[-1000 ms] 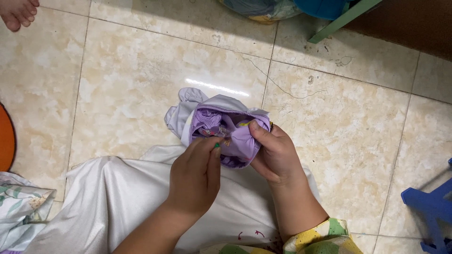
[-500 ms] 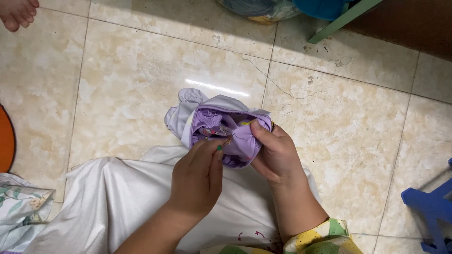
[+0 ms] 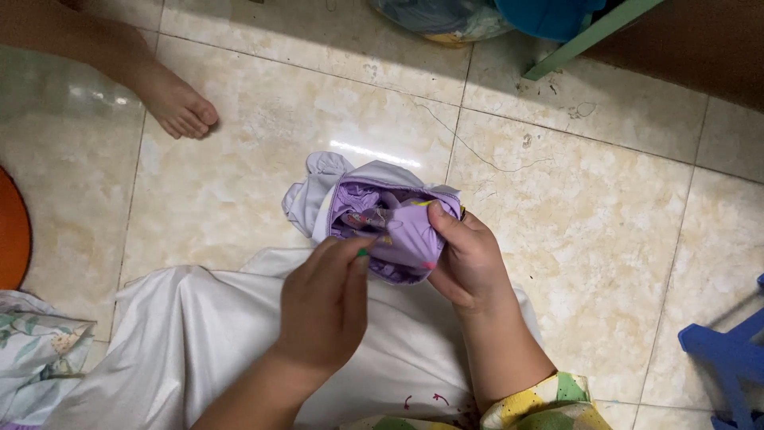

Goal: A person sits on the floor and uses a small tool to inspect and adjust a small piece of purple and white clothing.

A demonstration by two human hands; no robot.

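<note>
Looking down from the head camera: a small crumpled lilac cloth garment [image 3: 382,227] sits at centre, above a white fabric sheet [image 3: 183,342] spread at six o'clock. Left hand [image 3: 322,306] pinches its lower edge; right hand [image 3: 469,263] grips its three o'clock side, both closed on cloth. It looks half bundled, edges loose. Another person's bare foot [image 3: 175,103] rests at ten o'clock.

Bundled garment [image 3: 382,223] at centre, over floor [image 3: 597,215], between left hand [image 3: 322,306] and right hand [image 3: 469,263]. Cloth sheet [image 3: 199,342] spread below hands. Another person's foot [image 3: 175,103] upper left. Stool [image 3: 728,358] lower right.
</note>
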